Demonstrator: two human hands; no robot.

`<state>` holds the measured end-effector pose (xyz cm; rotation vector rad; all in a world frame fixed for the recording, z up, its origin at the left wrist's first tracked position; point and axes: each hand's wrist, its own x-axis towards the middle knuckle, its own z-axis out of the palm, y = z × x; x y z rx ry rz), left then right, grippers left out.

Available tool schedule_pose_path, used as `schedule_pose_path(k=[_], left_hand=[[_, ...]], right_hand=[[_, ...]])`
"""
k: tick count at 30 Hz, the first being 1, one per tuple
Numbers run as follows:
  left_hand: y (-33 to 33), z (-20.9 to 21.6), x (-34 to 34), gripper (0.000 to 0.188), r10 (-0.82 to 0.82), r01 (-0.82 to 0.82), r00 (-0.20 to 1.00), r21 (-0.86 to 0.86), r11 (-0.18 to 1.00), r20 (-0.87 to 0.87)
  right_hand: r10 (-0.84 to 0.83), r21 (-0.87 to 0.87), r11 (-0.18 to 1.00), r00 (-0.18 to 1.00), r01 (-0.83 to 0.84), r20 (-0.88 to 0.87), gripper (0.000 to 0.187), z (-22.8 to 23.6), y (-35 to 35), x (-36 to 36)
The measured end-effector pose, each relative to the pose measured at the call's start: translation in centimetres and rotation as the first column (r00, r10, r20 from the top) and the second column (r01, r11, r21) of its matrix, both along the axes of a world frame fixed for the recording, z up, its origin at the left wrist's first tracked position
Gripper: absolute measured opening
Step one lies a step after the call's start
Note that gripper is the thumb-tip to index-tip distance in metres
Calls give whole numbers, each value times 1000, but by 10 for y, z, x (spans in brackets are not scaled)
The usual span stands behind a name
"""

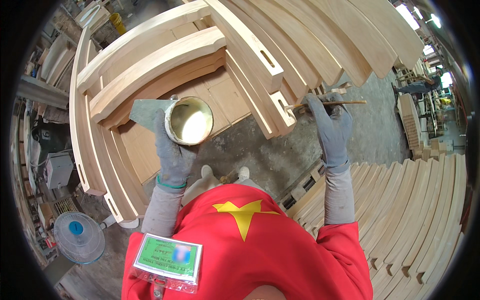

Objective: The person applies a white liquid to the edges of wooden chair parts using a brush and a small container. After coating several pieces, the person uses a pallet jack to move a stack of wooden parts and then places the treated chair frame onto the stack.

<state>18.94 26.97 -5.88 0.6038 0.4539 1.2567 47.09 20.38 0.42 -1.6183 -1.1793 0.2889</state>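
Observation:
My left hand [174, 152], in a grey glove, grips a round can [168, 127] with a smeared rim. Pale, shiny liquid shows inside it. A flat grey-green piece [146, 113] juts out to the left of the can; how it is held is hidden. In my gloved right hand [331, 125] is a thin wooden stick [354, 102], pinched and lying nearly level. Its left tip meets the slotted end of a pale wooden bar [286, 116], close to the slot. Another slotted bar [250, 47] lies just above, part of a curved wooden frame [155, 55].
Long curved wooden boards [320, 35] are stacked beyond my right hand. Another large stack of wooden pieces [405, 210] stands at the lower right. A fan [79, 237] is at the lower left. Concrete floor [250, 155] shows between the frame and my feet.

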Motion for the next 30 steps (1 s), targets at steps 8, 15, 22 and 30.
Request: schedule_pose_path(k=[8, 15, 22, 30], left_hand=[[3, -1, -10, 48, 30, -28, 999, -65, 997, 21], [-1, 15, -9, 55, 75, -69, 995, -93, 993, 71], [0, 14, -13, 53, 95, -89, 993, -80, 993, 65], [1, 5, -12, 46, 30, -31, 999, 59, 998, 18]], right_hand=[[30, -10, 999, 998, -31, -57, 20, 1, 11, -4], [114, -100, 991, 961, -91, 253, 17, -13, 24, -10], [184, -342, 939, 894, -36, 409, 16, -2, 6, -2], [292, -244, 954, 732, -175, 615, 18, -9, 33, 3]])
